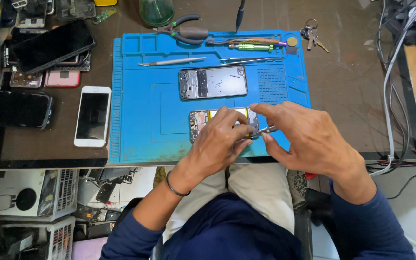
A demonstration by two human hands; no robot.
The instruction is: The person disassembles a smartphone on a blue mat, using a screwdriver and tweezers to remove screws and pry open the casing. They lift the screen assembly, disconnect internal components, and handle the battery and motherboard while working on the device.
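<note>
An opened phone body (199, 121) lies near the front edge of a blue work mat (140, 115), its inner parts showing. My left hand (220, 139) rests on it, fingers curled over its middle and holding it down. My right hand (304, 137) grips metal tweezers (265, 130), whose tips point left toward the phone's right end. Beyond the phone lies a separate phone panel (213, 82) with several small screws on it.
Along the mat's far edge lie tweezers (251, 60), a metal pry tool (172, 61), screwdrivers (249, 46) and pliers (181, 30). A white phone (92, 116), dark phones (49, 45) and a tablet (13, 110) crowd the left. Keys (312, 36) and cables (393, 91) sit right.
</note>
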